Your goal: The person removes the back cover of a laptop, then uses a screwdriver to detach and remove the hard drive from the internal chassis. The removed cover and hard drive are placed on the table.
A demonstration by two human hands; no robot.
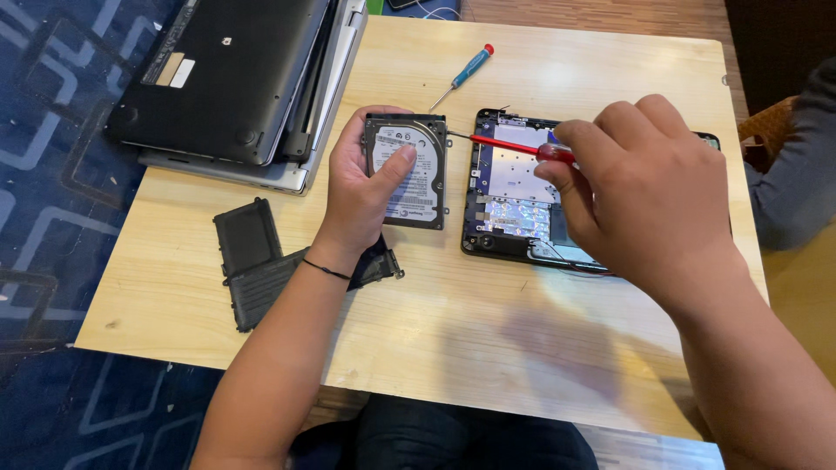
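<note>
My left hand [366, 187] grips a silver hard drive in a black bracket [416, 174], thumb pressed on its label, holding it just above the wooden table [488, 339]. My right hand [644, 187] holds a red-handled screwdriver [514, 145] whose tip touches the drive bracket's right edge. Under my right hand lies an opened laptop base [509, 196] with silver shielding exposed; its right part is hidden by the hand.
A blue-handled screwdriver [466, 74] lies at the table's far side. Stacked laptops [235, 78] sit at the far left corner. Black plastic cover panels [252, 261] lie by my left wrist. Another person's sleeve [797, 165] shows at the right edge.
</note>
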